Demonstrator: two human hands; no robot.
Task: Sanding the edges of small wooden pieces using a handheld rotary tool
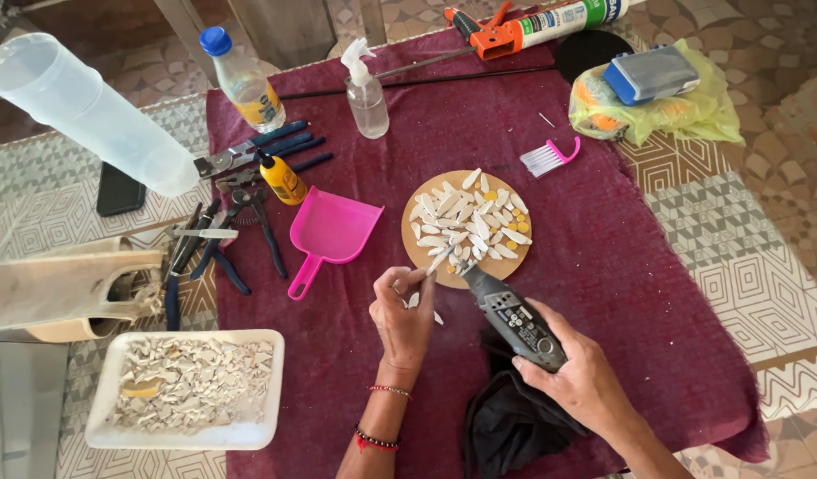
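My left hand (pixel 403 315) pinches a small white shard (pixel 438 261) at the near edge of a round wooden disc (pixel 412 248) covered with several white shards and yellow dots. My right hand (pixel 584 380) grips a grey rotary tool (pixel 513 319), whose tip touches the shard held by my left fingers. Both hands hover over a maroon cloth (pixel 594 248) spread on the table.
A pink dustpan (pixel 328 232) lies left of the disc. Pliers and cutters (pixel 240 231), a small yellow bottle (pixel 282 177) and a spray bottle (pixel 366 93) lie farther left. A white tray of broken shards (pixel 188 388) sits near left. A pink comb (pixel 548 156), yellow bag (pixel 665 111), caulking gun (pixel 515 31) at back.
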